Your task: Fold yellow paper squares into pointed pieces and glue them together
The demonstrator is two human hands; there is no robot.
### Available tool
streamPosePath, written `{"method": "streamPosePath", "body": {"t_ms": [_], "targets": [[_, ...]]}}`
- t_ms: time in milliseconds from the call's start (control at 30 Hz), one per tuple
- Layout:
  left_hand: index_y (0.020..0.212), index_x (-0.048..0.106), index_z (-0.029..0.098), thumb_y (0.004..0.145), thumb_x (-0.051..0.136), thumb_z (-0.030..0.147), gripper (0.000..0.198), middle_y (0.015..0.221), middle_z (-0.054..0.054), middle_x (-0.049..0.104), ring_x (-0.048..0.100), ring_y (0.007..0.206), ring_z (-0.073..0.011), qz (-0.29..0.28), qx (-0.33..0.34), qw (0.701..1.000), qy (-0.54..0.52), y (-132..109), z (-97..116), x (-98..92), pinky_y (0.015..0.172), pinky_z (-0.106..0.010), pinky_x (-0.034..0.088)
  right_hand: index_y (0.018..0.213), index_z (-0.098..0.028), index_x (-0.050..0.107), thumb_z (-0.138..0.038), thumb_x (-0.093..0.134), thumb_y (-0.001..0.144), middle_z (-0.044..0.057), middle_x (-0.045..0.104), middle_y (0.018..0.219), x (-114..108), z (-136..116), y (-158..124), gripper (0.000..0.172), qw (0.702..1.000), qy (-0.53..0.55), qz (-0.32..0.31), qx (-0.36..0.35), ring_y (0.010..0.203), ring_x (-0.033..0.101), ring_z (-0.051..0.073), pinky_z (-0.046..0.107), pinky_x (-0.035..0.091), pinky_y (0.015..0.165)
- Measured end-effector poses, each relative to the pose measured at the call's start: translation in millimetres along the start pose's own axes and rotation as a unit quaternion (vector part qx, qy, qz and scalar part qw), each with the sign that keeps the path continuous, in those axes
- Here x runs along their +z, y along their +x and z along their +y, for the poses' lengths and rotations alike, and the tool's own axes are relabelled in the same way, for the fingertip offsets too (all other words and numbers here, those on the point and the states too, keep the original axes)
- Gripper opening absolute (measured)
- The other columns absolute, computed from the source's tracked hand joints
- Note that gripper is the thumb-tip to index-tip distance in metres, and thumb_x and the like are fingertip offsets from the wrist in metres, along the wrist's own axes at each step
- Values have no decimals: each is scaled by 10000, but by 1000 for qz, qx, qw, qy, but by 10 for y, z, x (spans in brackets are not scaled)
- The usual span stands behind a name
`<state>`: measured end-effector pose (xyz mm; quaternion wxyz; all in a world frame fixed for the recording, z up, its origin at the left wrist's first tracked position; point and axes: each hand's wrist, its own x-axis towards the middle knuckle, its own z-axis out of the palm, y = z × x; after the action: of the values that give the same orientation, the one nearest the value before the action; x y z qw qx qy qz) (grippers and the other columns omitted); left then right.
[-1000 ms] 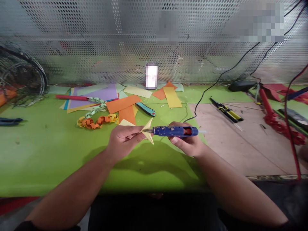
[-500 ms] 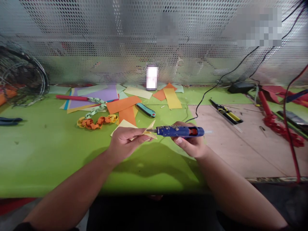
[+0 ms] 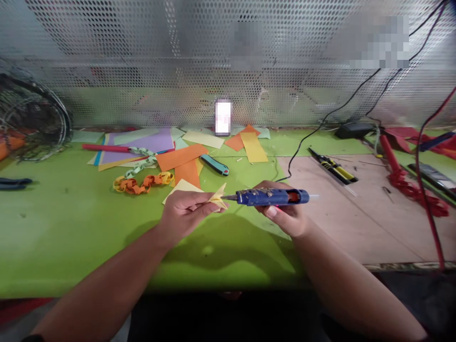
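A small folded piece of yellow paper (image 3: 217, 197) is pinched between the thumb and fingers of my left hand (image 3: 187, 209). My right hand (image 3: 283, 213) is wrapped round a blue hot glue gun (image 3: 272, 196), whose nozzle points left at the folds of the paper. A clear glue stick (image 3: 314, 197) pokes out of the gun's back end. Whether the tip touches the paper I cannot tell. Behind my left hand lies a flat pale yellow sheet (image 3: 181, 185), partly covered by the fingers.
Orange and yellow paper chains (image 3: 142, 183), coloured sheets (image 3: 142, 137) and a teal utility knife (image 3: 214, 165) lie beyond my hands. Pliers (image 3: 333, 166) rest on the board at right. A black cord (image 3: 302, 142) runs down toward the glue gun. A phone (image 3: 223, 117) leans on the perforated metal panel.
The glue gun has shifted slightly right, so its nozzle now sits less deep in the folded paper. My left hand still holds the paper in about the same place.
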<state>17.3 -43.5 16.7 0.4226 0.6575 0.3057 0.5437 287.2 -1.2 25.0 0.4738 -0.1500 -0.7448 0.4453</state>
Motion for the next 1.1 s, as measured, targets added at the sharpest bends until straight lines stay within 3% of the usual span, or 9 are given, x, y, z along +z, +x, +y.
{"method": "streamPosePath", "body": {"t_ms": [133, 367, 567, 800, 1100], "targets": [[1141, 854, 290, 945, 774, 164, 246, 975, -44, 857, 828, 804, -185, -16, 6, 1000, 0, 9, 12, 0, 746, -266, 692, 924, -176, 672, -342, 670, 983, 14, 559, 747, 16, 10, 1, 175, 1000, 0, 1, 26, 596, 493, 131, 291, 355, 522], [1134, 857, 233, 918, 818, 244, 220, 905, -72, 853, 816, 741, -207, 11, -10, 1000, 23, -17, -11, -13, 677, -291, 689, 938, -185, 664, -266, 686, 950, 18, 580, 739, 11, 17, 27, 85, 998, -30, -48, 26, 586, 501, 137, 278, 352, 500], [1135, 854, 249, 942, 792, 255, 203, 977, -79, 854, 828, 806, -216, -4, -30, 999, 12, -20, 4, 4, 755, -333, 709, 925, -197, 660, -323, 674, 977, 15, 547, 754, -15, 59, -42, 137, 999, -4, 14, 33, 593, 475, 141, 294, 350, 516], [1122, 861, 246, 911, 829, 292, 218, 935, -79, 854, 823, 761, -229, 19, -33, 999, 33, -23, 6, 0, 676, -314, 698, 914, -194, 660, -257, 735, 919, 22, 580, 752, -14, 24, 24, 98, 998, -30, -46, 34, 599, 500, 146, 287, 355, 506], [1119, 859, 250, 941, 791, 230, 193, 991, -81, 854, 834, 829, -219, -25, -44, 999, 0, -23, -1, 9, 775, -315, 704, 905, -214, 614, -331, 682, 982, -5, 528, 741, -7, 124, -93, 155, 999, 14, 28, 43, 600, 476, 139, 280, 364, 510]]}}
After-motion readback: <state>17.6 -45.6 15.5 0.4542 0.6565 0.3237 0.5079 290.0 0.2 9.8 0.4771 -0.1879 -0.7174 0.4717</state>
